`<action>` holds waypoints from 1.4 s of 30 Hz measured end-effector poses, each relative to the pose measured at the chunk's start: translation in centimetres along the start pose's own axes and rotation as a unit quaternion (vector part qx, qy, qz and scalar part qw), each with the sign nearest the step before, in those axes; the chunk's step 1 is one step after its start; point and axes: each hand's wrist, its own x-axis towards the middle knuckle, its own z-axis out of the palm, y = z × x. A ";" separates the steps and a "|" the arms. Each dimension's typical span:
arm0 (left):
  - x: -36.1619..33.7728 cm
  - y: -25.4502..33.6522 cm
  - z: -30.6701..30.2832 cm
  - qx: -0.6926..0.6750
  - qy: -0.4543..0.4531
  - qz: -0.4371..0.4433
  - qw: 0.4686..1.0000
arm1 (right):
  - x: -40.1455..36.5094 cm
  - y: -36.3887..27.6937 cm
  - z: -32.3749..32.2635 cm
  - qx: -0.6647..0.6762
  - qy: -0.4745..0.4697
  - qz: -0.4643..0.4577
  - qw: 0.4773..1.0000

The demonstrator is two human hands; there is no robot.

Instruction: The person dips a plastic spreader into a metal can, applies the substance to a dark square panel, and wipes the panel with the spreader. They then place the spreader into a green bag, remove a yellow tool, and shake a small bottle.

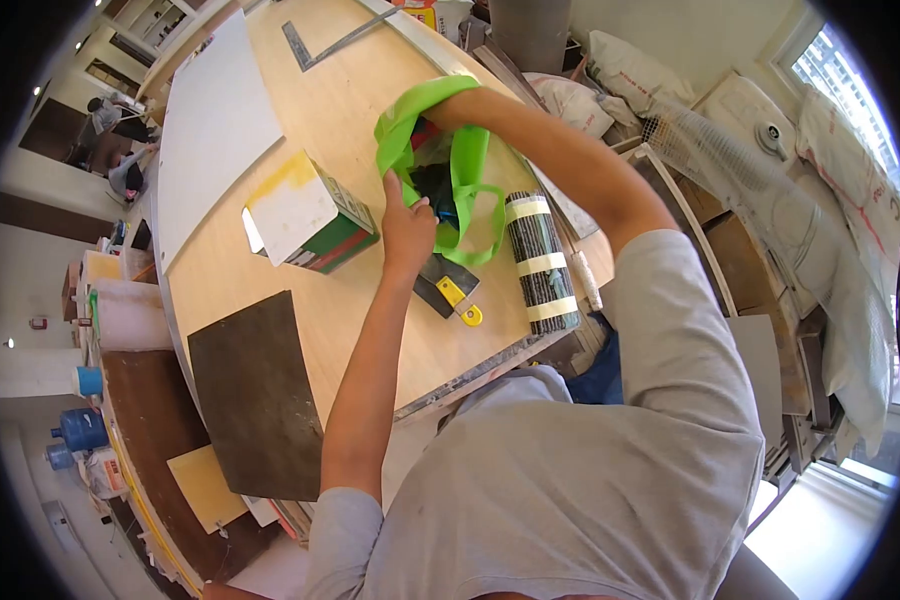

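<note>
A bright green fabric bag point(467, 160) stands with its mouth open on the wooden table. My left hand point(408, 228) is closed on the near left side of its rim, thumb pointing up. Reaching in over the far edge, my right hand point(452, 108) has its fingers hidden by the fabric. Dark items point(432, 182) show inside the bag, but I cannot make out their kind. Just below my left hand lies a wide scraper point(455, 292) with a yellow handle. A dark striped roll point(542, 265) bound with pale tape lies to the bag's right.
A white and green box point(315, 220) stands left of the bag. Nearer me, a dark square sheet point(255, 395) overhangs the table point(355, 350). A metal square point(315, 50) lies at the far end. White sacks point(570, 105) are piled on the right. People point(130, 175) are in the background.
</note>
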 end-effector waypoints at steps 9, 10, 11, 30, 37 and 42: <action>0.8 -1.0 0.5 -0.050 -0.036 0.015 0.998 | -2.7 -1.1 0.0 -0.383 -0.308 -0.046 0.870; 0.7 -1.1 0.7 -0.034 -0.044 0.020 0.998 | -2.6 -0.1 0.5 -0.334 -0.238 -0.045 0.911; 0.7 -1.1 1.0 -0.019 -0.052 0.025 0.998 | -2.9 -0.1 0.3 -0.282 -0.165 -0.043 0.944; 0.5 0.2 0.2 0.086 0.039 0.068 0.993 | 4.1 4.5 6.7 -0.090 0.151 0.031 0.984; 0.9 0.8 1.3 0.002 0.014 0.095 0.995 | 2.7 2.5 0.1 -0.044 -0.006 0.013 0.999; 1.4 0.4 1.6 -0.015 0.031 0.116 0.993 | 3.2 2.1 0.3 -0.030 -0.023 0.014 0.999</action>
